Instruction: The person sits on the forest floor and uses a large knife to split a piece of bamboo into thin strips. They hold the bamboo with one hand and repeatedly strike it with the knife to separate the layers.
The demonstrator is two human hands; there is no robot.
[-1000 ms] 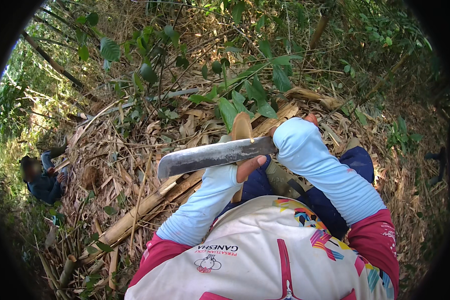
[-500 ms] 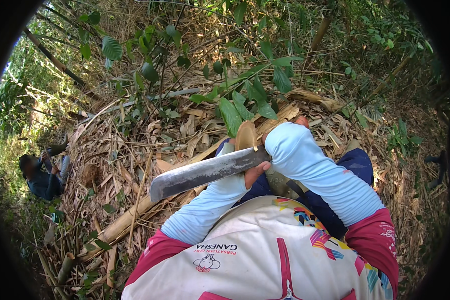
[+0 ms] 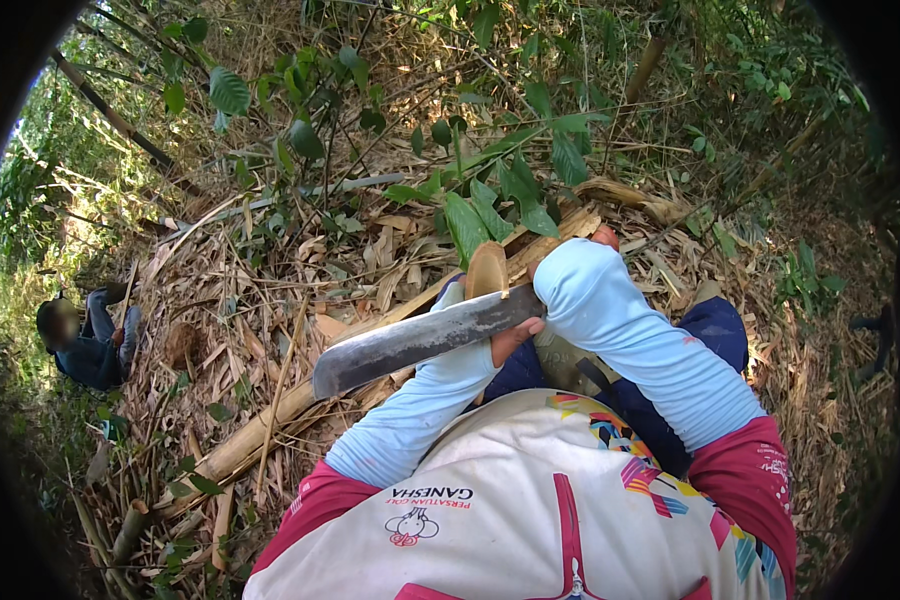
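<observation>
A broad machete with a dark, worn grey blade lies slanted across my lap, its tip toward the left. My right hand, mostly covered by a light blue sleeve, is closed around its handle, which is hidden. Behind the blade rises a bamboo piece with a pale, slanting cut end, and the blade's upper edge rests against it. My left hand is closed on this piece below the blade; only the thumb side shows and the other fingers are covered.
A split bamboo pole runs diagonally over dry leaf litter. Leafy green stems stand just ahead. At the far left a person in dark clothing sits holding a stick. A cut bamboo stump stands at the lower left.
The machete blade has shifted slightly to the right, its tip a little closer to me. The bamboo's cut face shows a bit more. The distant person has changed posture.
</observation>
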